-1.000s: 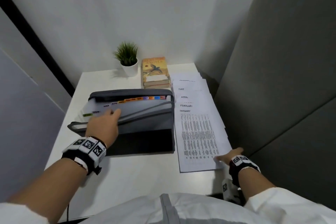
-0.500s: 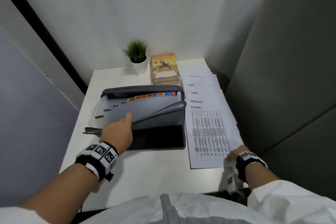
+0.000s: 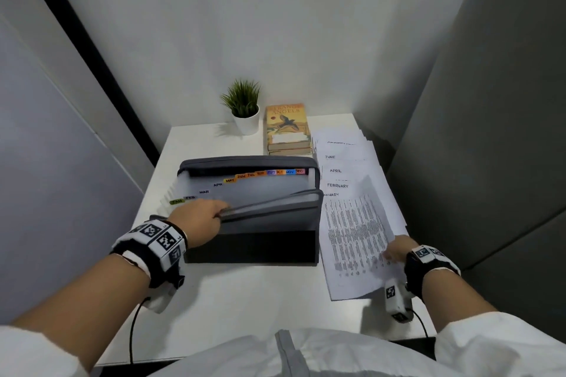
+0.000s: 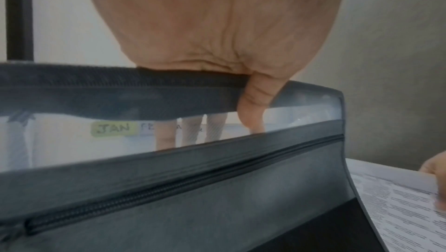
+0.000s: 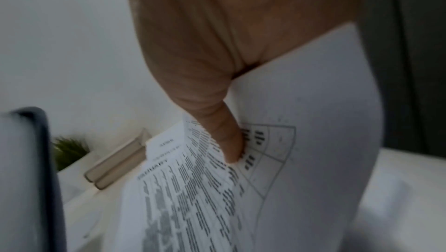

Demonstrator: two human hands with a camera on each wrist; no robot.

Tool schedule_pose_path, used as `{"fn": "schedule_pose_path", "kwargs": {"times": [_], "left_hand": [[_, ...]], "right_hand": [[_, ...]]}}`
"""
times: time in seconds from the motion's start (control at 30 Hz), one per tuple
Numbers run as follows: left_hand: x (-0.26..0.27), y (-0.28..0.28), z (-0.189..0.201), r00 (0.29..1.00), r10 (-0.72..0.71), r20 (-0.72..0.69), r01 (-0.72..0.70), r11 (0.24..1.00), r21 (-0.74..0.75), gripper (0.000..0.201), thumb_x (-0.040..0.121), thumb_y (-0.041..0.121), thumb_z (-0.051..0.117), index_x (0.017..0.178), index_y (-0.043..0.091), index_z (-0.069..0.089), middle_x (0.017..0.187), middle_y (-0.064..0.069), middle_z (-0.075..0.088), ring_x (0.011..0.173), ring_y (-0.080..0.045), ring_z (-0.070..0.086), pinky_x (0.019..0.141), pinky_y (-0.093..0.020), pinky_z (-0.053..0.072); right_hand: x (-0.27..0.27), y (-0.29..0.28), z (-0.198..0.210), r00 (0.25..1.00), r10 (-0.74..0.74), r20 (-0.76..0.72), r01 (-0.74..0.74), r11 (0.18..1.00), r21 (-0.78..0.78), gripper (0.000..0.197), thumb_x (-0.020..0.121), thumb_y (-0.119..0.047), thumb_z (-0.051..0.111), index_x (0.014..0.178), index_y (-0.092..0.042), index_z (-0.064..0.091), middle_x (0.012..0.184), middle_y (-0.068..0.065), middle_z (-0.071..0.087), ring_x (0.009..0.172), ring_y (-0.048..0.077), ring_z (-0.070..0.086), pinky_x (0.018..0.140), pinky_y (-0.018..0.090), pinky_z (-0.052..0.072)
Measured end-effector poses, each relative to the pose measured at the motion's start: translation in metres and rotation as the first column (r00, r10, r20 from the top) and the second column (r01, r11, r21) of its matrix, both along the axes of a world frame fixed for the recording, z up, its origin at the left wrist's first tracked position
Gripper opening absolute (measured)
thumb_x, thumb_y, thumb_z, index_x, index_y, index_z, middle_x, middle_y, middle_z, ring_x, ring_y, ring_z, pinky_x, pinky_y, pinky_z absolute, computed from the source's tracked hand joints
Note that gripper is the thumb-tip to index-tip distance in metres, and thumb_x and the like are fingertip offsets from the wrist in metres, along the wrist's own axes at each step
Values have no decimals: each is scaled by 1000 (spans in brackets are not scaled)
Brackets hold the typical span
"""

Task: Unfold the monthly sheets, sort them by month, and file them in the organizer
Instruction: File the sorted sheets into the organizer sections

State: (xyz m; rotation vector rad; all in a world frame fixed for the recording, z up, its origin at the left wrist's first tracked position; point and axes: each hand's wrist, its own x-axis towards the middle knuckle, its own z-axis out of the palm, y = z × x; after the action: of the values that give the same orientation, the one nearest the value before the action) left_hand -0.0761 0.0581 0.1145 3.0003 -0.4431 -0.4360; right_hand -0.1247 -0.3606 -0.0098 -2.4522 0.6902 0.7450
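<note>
Right hand [image 3: 396, 252] now pinches top sheet [image 3: 355, 232], lifting edge beside organizer [image 3: 251, 211]. Left hand [image 3: 200, 222] fingers hook over organizer's front flap. January filing starts.

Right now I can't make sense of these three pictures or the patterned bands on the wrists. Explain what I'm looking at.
No machine here: a person works with bare hands and wears cameras. The patterned bands hold wrist cameras; a third camera sits on the head.

The head view looks down on a white desk. On it stand a grey organizer with month tabs, a fanned stack of monthly sheets, two books and a small potted plant.

The left wrist view shows the left hand gripping the organizer's front edge, fingers inside, next to the JAN tab.

The right wrist view shows the right hand pinching the top sheet, its edge lifted; its heading is partly hidden, probably January.
</note>
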Motion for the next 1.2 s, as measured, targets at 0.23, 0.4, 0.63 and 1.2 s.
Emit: {"fn": "schedule_pose_path", "kwargs": {"times": [0.23,0.4,0.63,1.2], "left_hand": [[7,-2,8,998,33,-56,-35,999,-39,20,87,25,50,99,33,64,105,7,64,96,-20,59,77,-27,44],[9,0,14,991,24,-133,-30,999,-43,20,89,40,51,103,34,65,110,9,64,102,-22,59,90,-38,51],[11,-2,21,989,-22,-149,13,998,-62,27,93,40,48,67,36,55,80,12,57,88,-20,57,77,-32,46],[-5,68,6,986,14,168,-15,1000,6,20,91,32,39,99,27,57,103,1,66,93,-21,56,96,-36,28]], "right_hand": [[58,3,109,885,-83,459,46,995,90,17,87,-7,52,95,-8,67,95,15,68,87,30,62,73,31,44],[84,54,192,608,-147,780,-120,954,273,10,91,-15,59,94,-21,67,85,-8,67,76,7,61,62,21,43],[80,142,216,642,60,764,-478,811,338,14,92,-21,61,100,-32,66,93,-16,71,82,0,66,67,14,48],[106,145,218,612,688,389,-676,711,-193,10,93,-18,58,94,-27,59,97,-2,67,92,20,61,86,34,48]]}}
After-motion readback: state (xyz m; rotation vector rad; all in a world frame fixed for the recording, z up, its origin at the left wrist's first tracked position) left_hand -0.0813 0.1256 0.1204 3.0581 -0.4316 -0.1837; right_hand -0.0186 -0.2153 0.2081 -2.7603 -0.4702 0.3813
